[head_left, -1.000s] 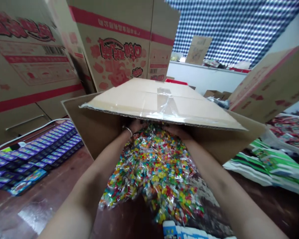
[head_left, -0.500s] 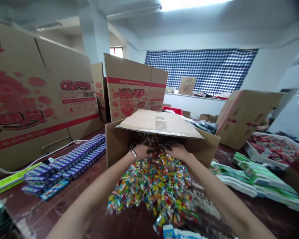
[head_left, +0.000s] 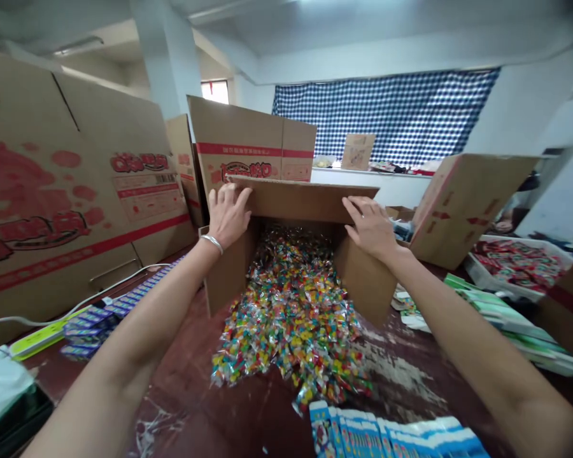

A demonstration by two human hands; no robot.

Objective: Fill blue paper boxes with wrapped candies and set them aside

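A cardboard box [head_left: 370,280] lies on its side on the table with its mouth facing me. Small clear packets of colourful candy [head_left: 296,318] fill it and spill out in a heap onto the tabletop. The box's top flap [head_left: 305,200] is raised. My left hand [head_left: 229,213], with a silver bangle at the wrist, grips the flap's left end, thumb apart from the fingers. At the flap's right end my right hand [head_left: 370,222] holds on with bent fingers over the edge. The back of the box's inside is in shadow.
Blue small boxes [head_left: 386,436] stand in a row at the front edge. Purple boxes [head_left: 90,324] and a yellow-green power strip [head_left: 42,337] lie left. Green flat cartons [head_left: 516,318] and a white bin of red packets [head_left: 477,273] are right. Large cartons [head_left: 143,216] stand behind.
Both hands have come out of the box interior, upward and apart, to the top flap. The flap has been lifted, showing more candy packets inside.
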